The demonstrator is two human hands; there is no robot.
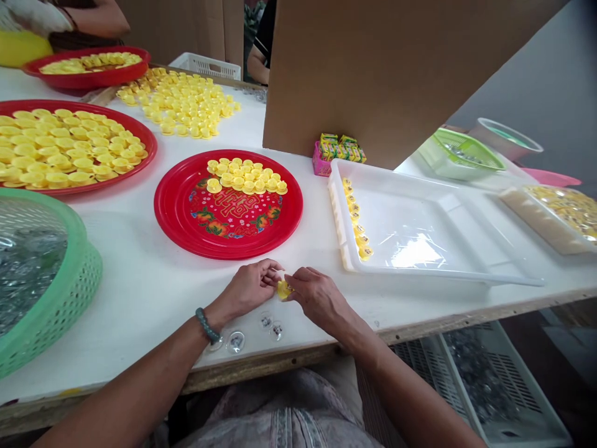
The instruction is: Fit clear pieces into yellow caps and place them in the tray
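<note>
Over the white table, my right hand point(318, 297) pinches a small round yellow plastic piece point(284, 289) with a dark print on its face. My left hand point(252, 287) is beside it, fingers curled and tips close to the same piece; whether they grip anything is hidden. Below my hands lie several clear round discs point(236, 341) with dark prints, one partly behind my left wrist. Ahead, a red tray point(228, 242) with a flower pattern carries rows of yellow pieces point(247, 176). To the right, a white tray point(438, 272) has a column of printed yellow pieces point(357, 219) along its left side.
At left stand a green basket point(88, 274) of clear parts and a red tray point(152, 146) of yellow pieces. Loose yellow pieces point(186, 102) lie farther back. A cardboard panel point(364, 74) rises behind a pink basket point(321, 163). A co-worker's gloved hand point(46, 18) shows top left.
</note>
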